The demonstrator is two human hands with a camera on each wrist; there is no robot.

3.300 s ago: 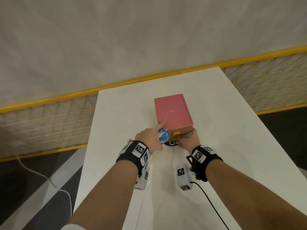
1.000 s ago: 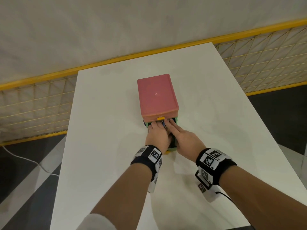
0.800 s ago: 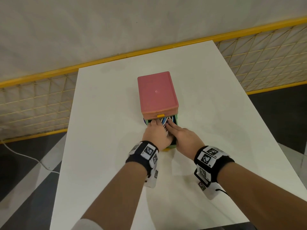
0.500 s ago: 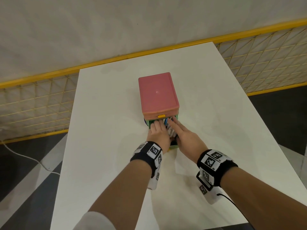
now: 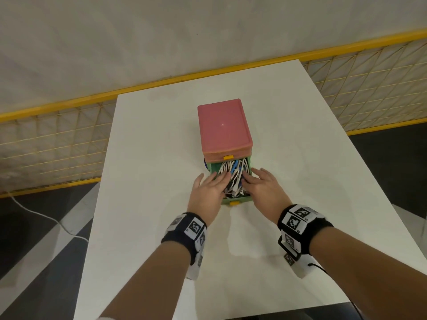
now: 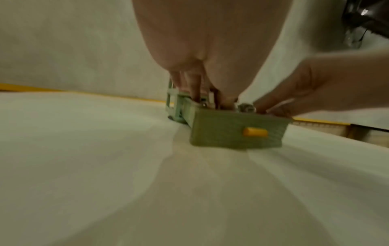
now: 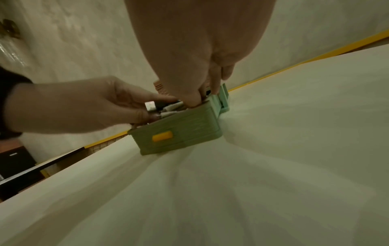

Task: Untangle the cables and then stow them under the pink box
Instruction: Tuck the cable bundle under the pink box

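A pink box (image 5: 223, 128) stands in the middle of the white table. Beneath it a green drawer (image 5: 238, 199) with a yellow handle (image 5: 235, 203) is pulled out toward me. A bundle of white and blue cables (image 5: 234, 173) fills the drawer. My left hand (image 5: 215, 183) lies on the left part of the bundle with straight fingers. On the right part my right hand (image 5: 256, 181) presses, its fingers straight too. In the left wrist view the drawer front (image 6: 223, 133) shows with my fingers (image 6: 194, 86) dipping in behind it. The right wrist view shows a silver plug (image 7: 149, 105) by the left hand's fingertips.
The table (image 5: 150, 181) has bare surface on both sides of the box and in front of the drawer. A yellow mesh fence (image 5: 57, 139) runs behind the table. A white cord (image 5: 41, 215) lies on the dark floor at the left.
My hands, held close together over the drawer before, have spread to its left and right sides, so more of the cables show. Earlier my left hand gripped a blue and white coil.
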